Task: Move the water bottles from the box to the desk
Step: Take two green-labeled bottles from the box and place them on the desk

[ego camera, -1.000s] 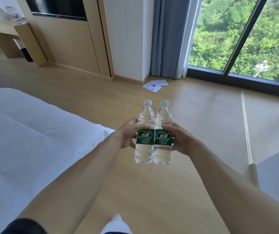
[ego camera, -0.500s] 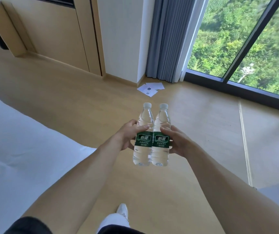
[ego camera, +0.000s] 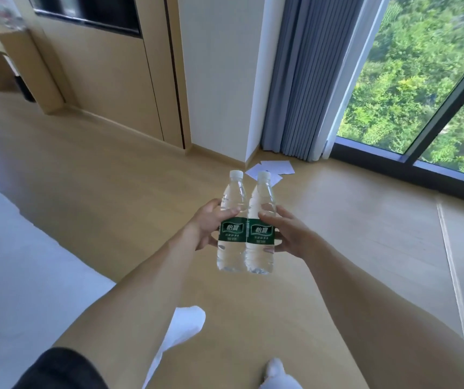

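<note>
wood floor [ego camera: 113, 175] spans room; bed [ego camera: 14, 276] left, window [ego camera: 421, 94] right.

A light wooden plank floor [ego camera: 90, 175] is stretching across the room. A bed covered in white linen [ego camera: 14, 265] is filling the lower left, its corner lying over the floor. A few white sheets of paper [ego camera: 277, 167] are lying flat on the floor near the foot of a white square column [ego camera: 219, 74]. Grey pleated curtains [ego camera: 306, 77] are hanging just beside that column, reaching down to the floor. A tall dark-framed window [ego camera: 432, 88] is showing green trees outside. Pale wooden wall panelling [ego camera: 107, 80] is running along the far wall, with a dark flat screen [ego camera: 85, 12] sitting in it at the top.
</note>
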Demonstrator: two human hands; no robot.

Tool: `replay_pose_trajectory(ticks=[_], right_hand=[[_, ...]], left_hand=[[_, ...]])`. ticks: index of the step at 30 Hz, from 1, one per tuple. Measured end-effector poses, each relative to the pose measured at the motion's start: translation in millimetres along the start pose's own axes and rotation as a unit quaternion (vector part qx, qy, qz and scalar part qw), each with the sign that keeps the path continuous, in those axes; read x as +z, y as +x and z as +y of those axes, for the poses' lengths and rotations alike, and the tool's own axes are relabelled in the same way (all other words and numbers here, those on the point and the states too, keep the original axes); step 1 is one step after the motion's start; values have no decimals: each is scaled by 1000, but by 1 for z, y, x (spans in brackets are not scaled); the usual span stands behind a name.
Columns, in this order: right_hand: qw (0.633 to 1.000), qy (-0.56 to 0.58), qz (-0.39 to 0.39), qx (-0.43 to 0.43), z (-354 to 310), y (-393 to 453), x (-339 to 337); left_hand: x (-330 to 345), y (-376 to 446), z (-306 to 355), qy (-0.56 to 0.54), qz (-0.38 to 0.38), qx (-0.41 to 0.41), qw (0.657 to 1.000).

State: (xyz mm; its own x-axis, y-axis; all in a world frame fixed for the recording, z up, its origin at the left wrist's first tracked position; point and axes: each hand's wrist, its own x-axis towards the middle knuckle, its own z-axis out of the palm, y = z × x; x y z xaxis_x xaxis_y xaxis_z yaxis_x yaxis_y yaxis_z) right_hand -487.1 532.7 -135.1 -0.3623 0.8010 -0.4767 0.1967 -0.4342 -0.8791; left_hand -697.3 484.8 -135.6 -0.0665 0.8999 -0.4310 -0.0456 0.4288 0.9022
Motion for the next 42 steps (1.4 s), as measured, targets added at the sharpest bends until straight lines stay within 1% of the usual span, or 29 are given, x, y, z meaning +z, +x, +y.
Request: replay_pose_trajectory(ticks=[5, 8, 14, 18, 23, 28, 33, 37, 42], right_hand=[[998, -25, -55, -11, -41, 88, -5], [994, -36, -101, -14, -67, 142, -10], [982, -67, -178, -6, -128, 234, -8], [970, -97, -221, -5, -163, 279, 6], [959, -111, -262, 1, -191, 328, 44], [952, -117, -283, 1, -208, 378, 96], [952, -123, -280, -2, -234, 438, 159], [957, -114, -266, -2, -270, 483, 214], [958, -101, -269, -20, -312, 531, 280]], left_hand=[[-24, 61, 26, -14, 67, 3, 998], [-34, 99, 44, -33, 107, 2, 994], [-57, 161, 78, -86, 190, -12, 978], [-75, 185, 98, -113, 239, -14, 964], [-118, 205, 111, -143, 282, -2, 949], [-175, 228, 116, -161, 304, 4, 939], [-253, 261, 130, -163, 300, 6, 940], [-325, 286, 157, -168, 296, 14, 940], [-412, 311, 188, -172, 294, 21, 940]])
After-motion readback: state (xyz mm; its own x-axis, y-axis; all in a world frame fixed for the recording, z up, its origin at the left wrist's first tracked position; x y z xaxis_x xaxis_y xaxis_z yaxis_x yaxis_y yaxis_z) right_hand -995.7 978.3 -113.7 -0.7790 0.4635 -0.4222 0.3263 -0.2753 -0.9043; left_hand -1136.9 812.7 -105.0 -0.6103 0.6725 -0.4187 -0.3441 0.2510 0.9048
